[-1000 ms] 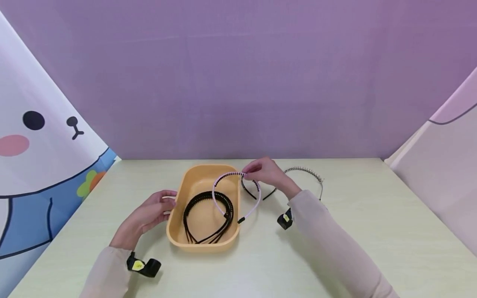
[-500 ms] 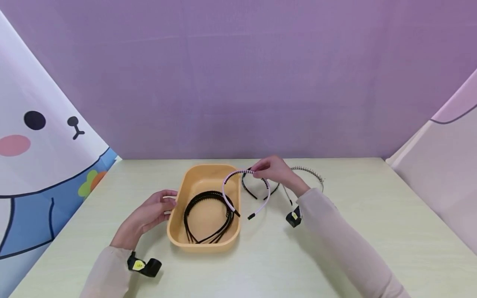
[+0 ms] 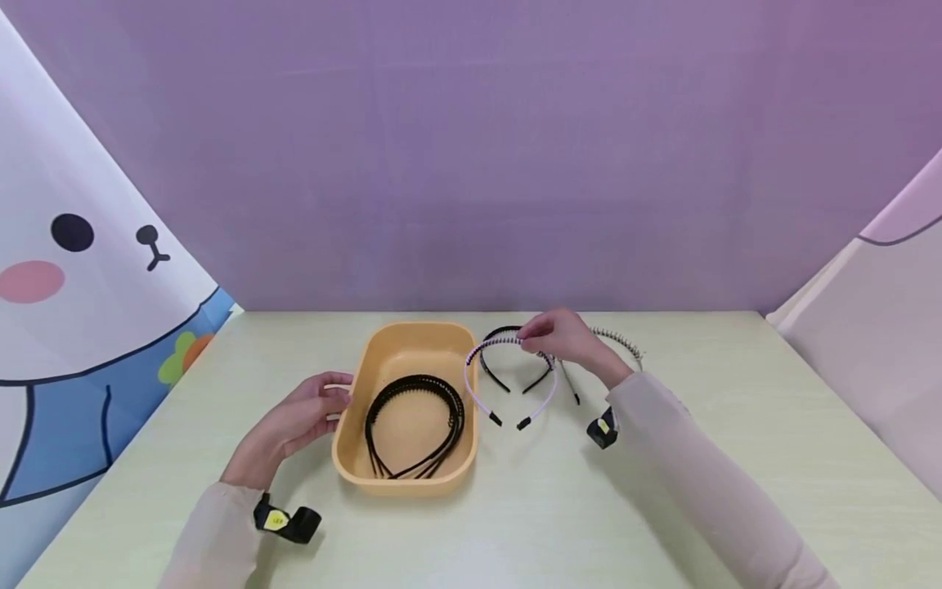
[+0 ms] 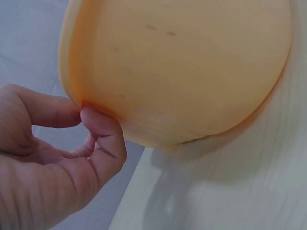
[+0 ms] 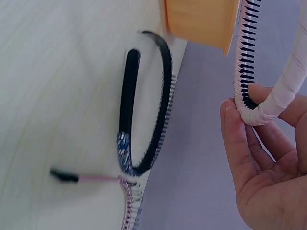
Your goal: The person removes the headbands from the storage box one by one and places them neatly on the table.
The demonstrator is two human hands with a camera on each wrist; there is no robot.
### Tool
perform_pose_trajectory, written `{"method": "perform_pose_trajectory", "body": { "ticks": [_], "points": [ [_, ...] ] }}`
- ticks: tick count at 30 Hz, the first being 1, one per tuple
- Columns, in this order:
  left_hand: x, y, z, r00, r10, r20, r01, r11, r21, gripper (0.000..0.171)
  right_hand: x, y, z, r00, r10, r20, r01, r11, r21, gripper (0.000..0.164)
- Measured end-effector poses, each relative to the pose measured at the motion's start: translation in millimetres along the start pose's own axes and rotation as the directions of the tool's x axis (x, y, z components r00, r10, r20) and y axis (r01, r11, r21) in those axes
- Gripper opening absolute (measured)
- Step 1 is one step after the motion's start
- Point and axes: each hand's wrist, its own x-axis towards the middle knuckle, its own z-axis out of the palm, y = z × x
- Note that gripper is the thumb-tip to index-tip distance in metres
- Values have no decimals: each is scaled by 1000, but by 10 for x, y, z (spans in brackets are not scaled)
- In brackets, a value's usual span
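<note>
My right hand (image 3: 565, 334) pinches a lilac toothed headband (image 3: 506, 340) by the top of its arc, just right of the bin. Its two black-tipped ends hang downward. Seen from the right wrist, the headband (image 5: 291, 72) is wrapped in pale fabric with black teeth inside. At the left side of an orange-yellow plastic bin (image 3: 404, 488), my left hand (image 3: 303, 413) pinches the rim between thumb and index finger. Several thin black toothed headbands (image 3: 412, 381) lie stacked inside the bin.
Behind the right hand, a black headband (image 5: 166, 62) with a glittery patch lies on the table (image 3: 530, 515). Beside it rests a thin pinkish headband (image 3: 618, 337) with spiky teeth, partly hidden by the hand. A purple backdrop (image 3: 471, 164) rises at the table's far edge.
My right hand has moved right, carrying the lilac headband from over the bin to beside it. The left hand has stayed on the rim.
</note>
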Motion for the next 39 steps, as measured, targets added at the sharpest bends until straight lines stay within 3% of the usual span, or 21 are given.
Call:
{"method": "perform_pose_trajectory", "body": {
  "ticks": [7,39],
  "points": [
    [15,-15,4,1000,-12,-5,12,1000,-3,48,-36,137,-121,999,45,-9,-45,998,-33,24],
    [33,-32,17,1000,-9,-11,9,1000,-9,47,-220,427,-588,999,28,-29,-30,997,-69,26]
  ]
}}
